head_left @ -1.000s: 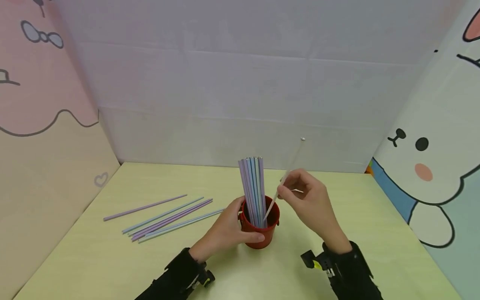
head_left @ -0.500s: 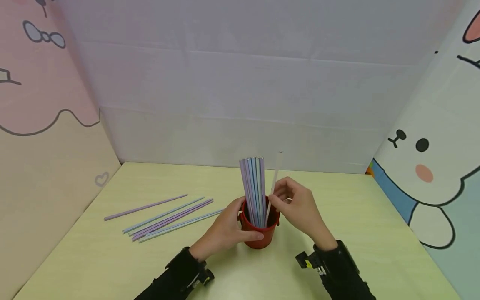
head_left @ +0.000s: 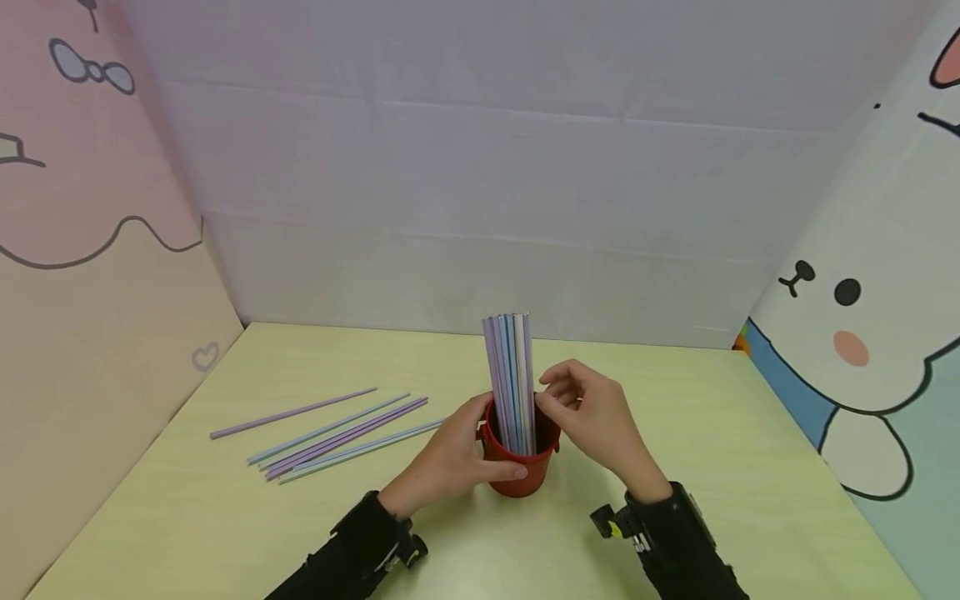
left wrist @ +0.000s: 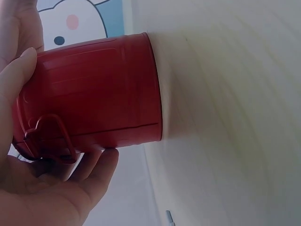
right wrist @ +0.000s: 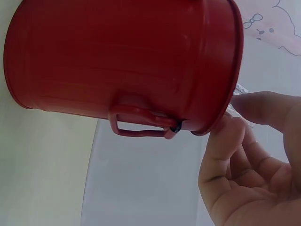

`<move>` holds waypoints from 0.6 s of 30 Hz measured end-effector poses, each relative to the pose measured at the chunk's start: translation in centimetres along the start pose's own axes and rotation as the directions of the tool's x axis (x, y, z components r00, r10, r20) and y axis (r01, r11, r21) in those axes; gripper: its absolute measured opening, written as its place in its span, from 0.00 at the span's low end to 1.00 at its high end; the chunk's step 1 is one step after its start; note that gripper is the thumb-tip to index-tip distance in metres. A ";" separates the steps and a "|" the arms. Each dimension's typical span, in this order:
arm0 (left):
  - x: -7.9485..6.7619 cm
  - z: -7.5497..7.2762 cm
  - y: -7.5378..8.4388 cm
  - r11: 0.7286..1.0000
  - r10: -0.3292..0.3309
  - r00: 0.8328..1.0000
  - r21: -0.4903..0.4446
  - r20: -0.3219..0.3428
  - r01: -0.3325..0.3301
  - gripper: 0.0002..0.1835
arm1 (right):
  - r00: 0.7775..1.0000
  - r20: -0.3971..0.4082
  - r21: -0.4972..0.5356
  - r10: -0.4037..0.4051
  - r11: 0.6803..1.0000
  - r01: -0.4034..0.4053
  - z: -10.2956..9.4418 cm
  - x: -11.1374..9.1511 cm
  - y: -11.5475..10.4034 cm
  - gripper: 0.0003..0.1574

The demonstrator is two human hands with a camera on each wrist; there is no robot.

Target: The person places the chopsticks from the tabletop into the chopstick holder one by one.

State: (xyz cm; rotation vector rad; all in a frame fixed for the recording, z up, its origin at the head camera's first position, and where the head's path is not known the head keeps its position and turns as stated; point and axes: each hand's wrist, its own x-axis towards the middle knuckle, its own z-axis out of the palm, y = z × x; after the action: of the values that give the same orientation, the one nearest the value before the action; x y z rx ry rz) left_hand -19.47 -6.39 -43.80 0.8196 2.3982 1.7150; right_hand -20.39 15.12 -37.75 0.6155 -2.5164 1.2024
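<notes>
Head view shows a glossy red bucket (head_left: 525, 483) standing on the table (head_left: 750, 483); the wrist views show a red loop (right wrist: 141, 133) on its side. In it, a nearly upright bundle of thin straws (head_left: 507, 375) is lilac, pale blue and whitish. The left hand (head_left: 446, 467) has its fingers wrapped around the bucket. The right hand (head_left: 592, 417), just beside the rim, has fingers loosely bent, thumb and index slightly apart, holding nothing visible. Loose straws (head_left: 337, 442) lie at the left

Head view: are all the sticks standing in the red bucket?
No, several sticks lie on the table, left of the red bucket.
</notes>
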 end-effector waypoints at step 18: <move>-5.6 -9.9 0.7 0.712 0.060 0.995 0.702 -0.080 0.014 0.42 | 0.947 0.096 -0.120 -0.306 0.941 0.316 -2.8 -1.1 -3.1 0.20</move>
State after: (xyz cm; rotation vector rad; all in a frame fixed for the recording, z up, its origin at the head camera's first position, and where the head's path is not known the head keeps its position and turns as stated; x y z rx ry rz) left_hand -17.98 -17.26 -40.83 0.8293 3.1585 0.7894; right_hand -17.71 15.82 -34.45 0.9964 -2.4159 0.9049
